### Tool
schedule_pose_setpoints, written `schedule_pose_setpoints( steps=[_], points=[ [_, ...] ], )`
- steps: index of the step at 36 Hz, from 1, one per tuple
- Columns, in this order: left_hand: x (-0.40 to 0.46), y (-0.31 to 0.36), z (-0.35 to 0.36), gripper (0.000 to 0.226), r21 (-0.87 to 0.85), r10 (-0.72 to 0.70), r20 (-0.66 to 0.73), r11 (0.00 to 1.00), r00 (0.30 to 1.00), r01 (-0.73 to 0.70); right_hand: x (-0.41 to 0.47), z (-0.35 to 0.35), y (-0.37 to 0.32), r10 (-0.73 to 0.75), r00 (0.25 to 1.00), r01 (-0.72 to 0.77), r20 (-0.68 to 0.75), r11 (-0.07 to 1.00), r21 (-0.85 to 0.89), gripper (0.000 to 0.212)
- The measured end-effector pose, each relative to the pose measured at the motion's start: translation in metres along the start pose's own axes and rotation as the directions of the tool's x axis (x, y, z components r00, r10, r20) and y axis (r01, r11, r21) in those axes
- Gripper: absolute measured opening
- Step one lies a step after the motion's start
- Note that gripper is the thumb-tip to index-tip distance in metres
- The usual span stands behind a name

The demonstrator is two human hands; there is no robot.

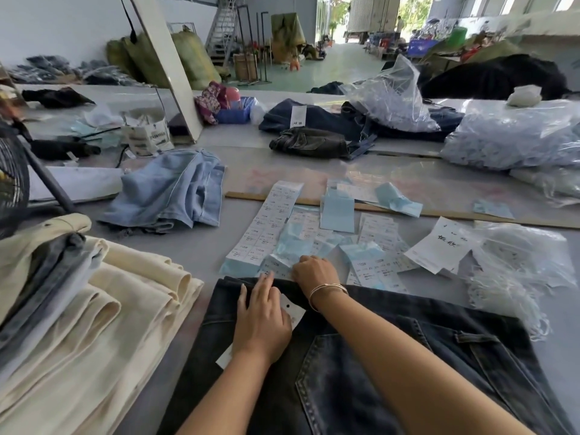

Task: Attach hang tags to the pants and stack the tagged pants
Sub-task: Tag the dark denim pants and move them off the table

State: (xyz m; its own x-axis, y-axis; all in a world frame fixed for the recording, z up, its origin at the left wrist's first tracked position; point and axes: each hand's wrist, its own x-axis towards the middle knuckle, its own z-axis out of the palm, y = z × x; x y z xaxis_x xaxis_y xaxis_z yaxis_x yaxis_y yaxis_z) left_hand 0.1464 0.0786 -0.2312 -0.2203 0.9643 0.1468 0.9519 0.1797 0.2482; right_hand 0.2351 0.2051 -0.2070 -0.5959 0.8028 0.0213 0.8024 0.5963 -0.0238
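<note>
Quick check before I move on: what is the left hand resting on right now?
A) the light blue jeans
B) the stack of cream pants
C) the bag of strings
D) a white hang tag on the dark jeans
D: the left hand lies flat over a white hang tag on the dark jeans.

I see a fan (pixel 12 177) far left of the hands, blue basket (pixel 233 113) and white pillar (pixel 169 64) well beyond them.
</note>
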Motion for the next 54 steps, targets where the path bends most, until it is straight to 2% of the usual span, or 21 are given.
schedule_pose_setpoints(
  steps=[3,6,10,13,16,19,22,24,27,29,32,33,35,39,41,43,45,48,50,52,54],
  points=[
    [0.002,0.000,0.001,0.051,-0.003,-0.040,0.039,0.999,0.998,0.040,-0.002,0.000,-0.002,0.017,0.999,-0.016,-0.030,1.000,0.015,0.022],
    [0.004,0.001,0.001,0.052,-0.005,-0.073,0.055,0.997,0.996,0.073,-0.002,-0.003,-0.004,0.156,0.987,-0.145,-0.047,0.971,0.191,0.028],
    [0.005,0.002,0.001,0.056,0.025,-0.077,0.057,0.997,0.995,0.076,0.001,-0.007,-0.003,0.286,0.958,-0.259,-0.012,0.883,0.392,0.023],
    [0.004,0.002,0.001,0.054,0.032,-0.070,0.050,0.997,0.996,0.068,0.008,-0.012,0.006,0.278,0.955,-0.291,0.101,0.821,0.492,0.020],
    [0.005,0.001,0.001,0.055,0.041,-0.062,0.062,0.997,0.996,0.059,0.012,-0.020,0.018,0.232,0.956,-0.292,0.178,0.778,0.556,0.027],
    [0.008,0.001,-0.001,0.053,0.064,-0.069,0.074,0.996,0.995,0.064,0.013,-0.021,0.024,0.196,0.952,-0.300,0.234,0.746,0.594,0.032],
    [0.010,0.002,-0.002,0.047,0.069,-0.080,0.090,0.995,0.993,0.074,0.012,-0.019,0.026,0.226,0.937,-0.347,0.265,0.673,0.653,0.031],
    [0.011,0.002,-0.002,0.044,0.067,-0.081,0.095,0.995,0.992,0.075,0.012,-0.015,0.027,0.284,0.913,-0.405,0.293,0.541,0.737,0.026],
    [0.010,0.002,-0.002,0.044,0.066,-0.083,0.087,0.995,0.993,0.078,0.011,-0.017,0.033,0.382,0.848,-0.442,0.367,0.129,0.888,0.012],
    [0.010,0.002,-0.002,0.047,0.055,-0.087,0.081,0.995,0.993,0.082,0.009,-0.024,0.043,0.456,0.803,-0.368,0.383,-0.125,0.921,0.010],
    [0.010,0.001,-0.002,0.049,0.039,-0.094,0.071,0.995,0.993,0.091,-0.002,-0.037,0.065,0.552,0.722,-0.170,0.417,-0.443,0.880,0.012],
    [0.009,0.000,-0.002,0.048,0.030,-0.094,0.067,0.995,0.993,0.092,-0.009,-0.042,0.071,0.561,0.708,-0.105,0.429,-0.516,0.850,0.012],
    [0.010,0.000,-0.003,0.047,-0.032,-0.101,0.058,0.994,0.993,0.103,-0.028,-0.048,0.081,0.563,0.704,-0.025,0.434,-0.591,0.807,0.012],
    [0.014,-0.005,-0.009,0.043,-0.279,-0.154,0.050,0.947,0.987,0.161,-0.081,-0.045,0.092,0.536,0.735,0.042,0.415,-0.647,0.761,0.018],
    [0.015,-0.006,-0.017,0.028,-0.464,-0.222,0.107,0.851,0.969,0.246,-0.112,-0.038,0.094,0.527,0.748,0.062,0.404,-0.662,0.747,0.016],
    [0.016,-0.004,-0.031,0.006,-0.692,-0.310,0.184,0.633,0.933,0.347,-0.141,-0.032,0.094,0.545,0.741,0.096,0.392,-0.663,0.742,0.018],
    [0.020,0.001,-0.046,0.012,-0.822,-0.355,0.190,0.452,0.916,0.346,-0.166,-0.027,0.094,0.582,0.733,0.145,0.353,-0.640,0.755,0.024],
    [0.018,0.027,-0.059,0.016,-0.944,-0.337,0.239,0.141,0.911,0.299,-0.191,-0.025,0.092,0.635,0.719,0.200,0.282,-0.577,0.792,0.017],
    [0.008,0.054,-0.060,0.011,-0.951,-0.281,0.296,0.004,0.913,0.310,-0.199,-0.028,0.090,0.673,0.698,0.229,0.245,-0.533,0.814,0.016],
    [-0.005,0.081,-0.054,0.011,-0.928,-0.200,0.364,0.000,0.910,0.372,-0.204,-0.032,0.088,0.721,0.669,0.266,0.180,-0.459,0.848,0.018],
    [-0.016,0.096,-0.042,0.013,-0.894,-0.150,0.427,0.080,0.892,0.441,-0.207,-0.034,0.083,0.758,0.647,0.269,0.088,-0.334,0.904,0.016]
  ],
)
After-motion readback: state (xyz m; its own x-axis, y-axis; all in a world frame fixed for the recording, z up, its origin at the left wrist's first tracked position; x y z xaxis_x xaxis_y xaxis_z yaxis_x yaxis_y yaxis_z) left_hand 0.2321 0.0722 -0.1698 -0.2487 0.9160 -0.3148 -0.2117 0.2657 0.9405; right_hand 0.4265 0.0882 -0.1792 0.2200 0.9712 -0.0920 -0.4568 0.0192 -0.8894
